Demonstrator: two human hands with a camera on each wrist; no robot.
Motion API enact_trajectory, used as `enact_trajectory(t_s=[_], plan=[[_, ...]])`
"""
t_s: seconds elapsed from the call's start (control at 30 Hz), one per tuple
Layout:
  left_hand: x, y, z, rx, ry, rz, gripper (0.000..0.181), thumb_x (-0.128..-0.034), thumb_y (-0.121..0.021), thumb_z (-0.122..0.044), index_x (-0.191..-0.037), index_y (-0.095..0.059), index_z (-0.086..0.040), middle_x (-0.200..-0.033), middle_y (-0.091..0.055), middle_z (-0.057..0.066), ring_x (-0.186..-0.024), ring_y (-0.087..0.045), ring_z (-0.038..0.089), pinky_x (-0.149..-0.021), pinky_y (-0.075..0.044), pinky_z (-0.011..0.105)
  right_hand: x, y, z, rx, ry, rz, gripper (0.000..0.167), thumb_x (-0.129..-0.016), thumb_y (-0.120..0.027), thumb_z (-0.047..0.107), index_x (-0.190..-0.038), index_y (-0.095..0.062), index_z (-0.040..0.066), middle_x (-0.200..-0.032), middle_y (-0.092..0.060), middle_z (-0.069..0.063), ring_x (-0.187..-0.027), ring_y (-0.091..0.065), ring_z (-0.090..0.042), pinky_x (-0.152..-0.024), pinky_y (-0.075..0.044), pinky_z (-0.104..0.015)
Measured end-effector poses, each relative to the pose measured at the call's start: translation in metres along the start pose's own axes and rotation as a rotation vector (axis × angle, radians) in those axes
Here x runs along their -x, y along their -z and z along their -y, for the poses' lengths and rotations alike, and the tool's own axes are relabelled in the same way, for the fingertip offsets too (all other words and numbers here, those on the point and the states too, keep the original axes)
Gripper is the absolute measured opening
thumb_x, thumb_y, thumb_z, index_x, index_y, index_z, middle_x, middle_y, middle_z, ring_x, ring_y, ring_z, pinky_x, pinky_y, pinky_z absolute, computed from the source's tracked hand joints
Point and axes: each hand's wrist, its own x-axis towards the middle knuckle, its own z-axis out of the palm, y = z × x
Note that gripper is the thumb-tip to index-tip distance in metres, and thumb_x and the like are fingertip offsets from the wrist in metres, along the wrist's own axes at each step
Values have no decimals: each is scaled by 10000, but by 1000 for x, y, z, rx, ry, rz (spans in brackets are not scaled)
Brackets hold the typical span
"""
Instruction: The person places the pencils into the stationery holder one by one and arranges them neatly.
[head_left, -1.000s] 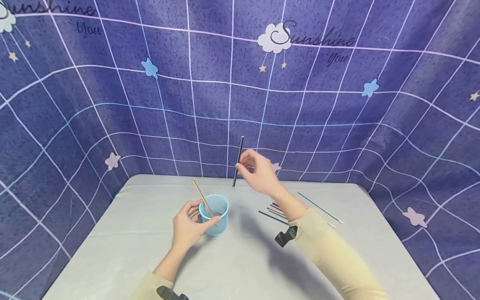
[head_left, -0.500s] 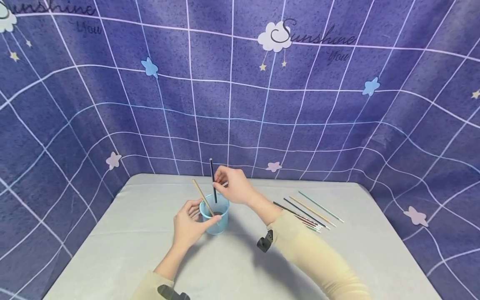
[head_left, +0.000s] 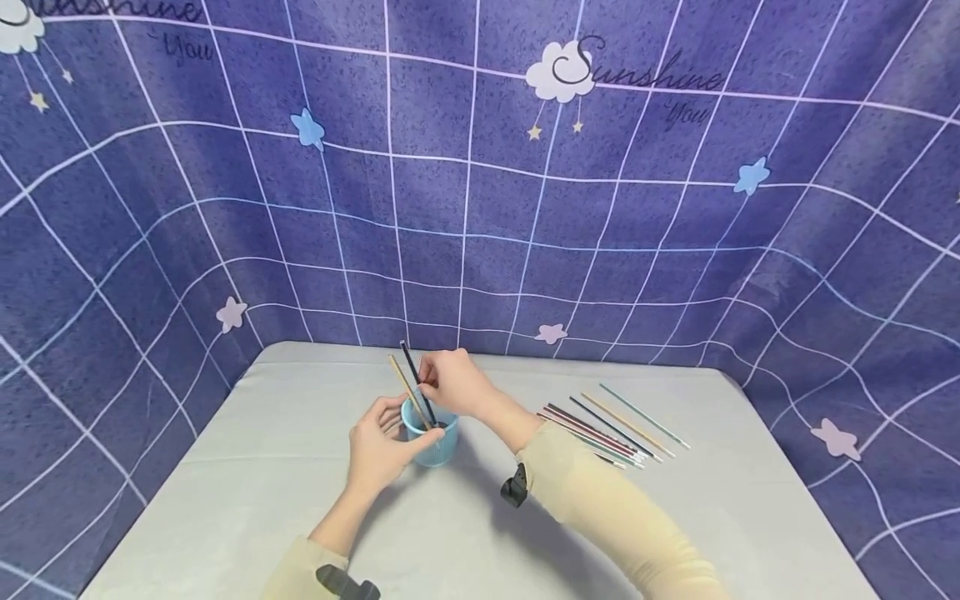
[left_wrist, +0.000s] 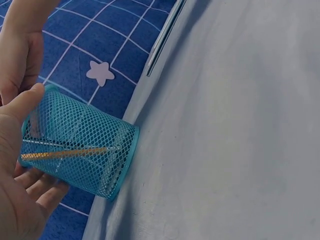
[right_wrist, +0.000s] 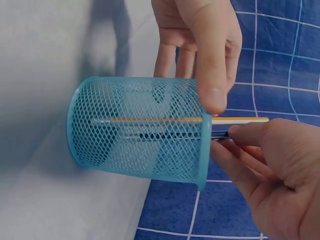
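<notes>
A light-blue mesh pencil cup (head_left: 440,451) stands on the table in the head view. My left hand (head_left: 381,452) grips its left side, thumb over the near rim and fingers around the far side. Inside leans a yellow pencil (head_left: 401,375), its upper end sticking out above the rim. My right hand (head_left: 459,385) pinches a dark pencil (head_left: 409,358) above the rim. In the right wrist view the lower part of that dark pencil (right_wrist: 165,135) shows through the mesh, beside the yellow pencil (right_wrist: 150,120).
Several thin pencils (head_left: 600,433), dark, red, yellow and green, lie loosely side by side on the white-covered table (head_left: 247,467), right of the cup. A purple grid-patterned curtain (head_left: 480,208) rises behind and along both sides.
My right hand has moved left and down, taking the dark pencil from the air into the cup, where it leans beside the yellow one. My left hand keeps its grip on the cup.
</notes>
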Motion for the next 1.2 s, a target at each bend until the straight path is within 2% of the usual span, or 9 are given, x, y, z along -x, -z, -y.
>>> enact_trajectory(t_s=[0.1, 0.4, 0.6, 0.83, 1.2], plan=[[-1, -1, 0, 6, 2, 2, 717, -702, -1027, -266, -1274, -662, -34, -1319, -746, 190, -1219, -745, 338, -1034, -631, 353, -2, -5, 0, 38, -13, 18, 92, -964, -781, 84, -916, -708, 55, -877, -790, -72, -788, -769, -161, -703, -627, -157], [-2, -1, -6, 5, -6, 3, 726, -692, -1030, -221, -1273, -650, -11, -1323, -745, 187, -1219, -745, 336, -1033, -625, 330, -6, -11, 3, 108, -75, 67, 56, -968, -770, 87, -948, -727, 57, -907, -796, -65, -750, -737, -126, -655, -596, -116], [0, -1, -6, -3, 8, 4, 729, -672, -1037, -184, -1265, -654, -2, -1310, -748, 197, -1210, -749, 340, -1027, -627, 331, -1, -12, 4, 77, -82, 43, 32, -974, -743, 80, -969, -737, 48, -922, -805, -70, -786, -764, -138, -684, -608, -112], [1, -1, -7, -13, 29, -7, 731, -684, -1033, -214, -1277, -652, -22, -1317, -745, 197, -1225, -741, 340, -1037, -624, 347, 5, 11, -3, -39, -64, -92, 31, -966, -718, 52, -984, -726, 28, -923, -815, -81, -812, -793, -174, -682, -635, -150], [-1, -1, -7, -25, 31, 2, 733, -676, -1035, -201, -1264, -643, -5, -1328, -734, 218, -1225, -738, 364, -1041, -622, 392, 28, 59, -37, -14, -123, -195, 41, -943, -750, 78, -973, -747, 51, -895, -807, -75, -763, -764, -185, -702, -664, -282]])
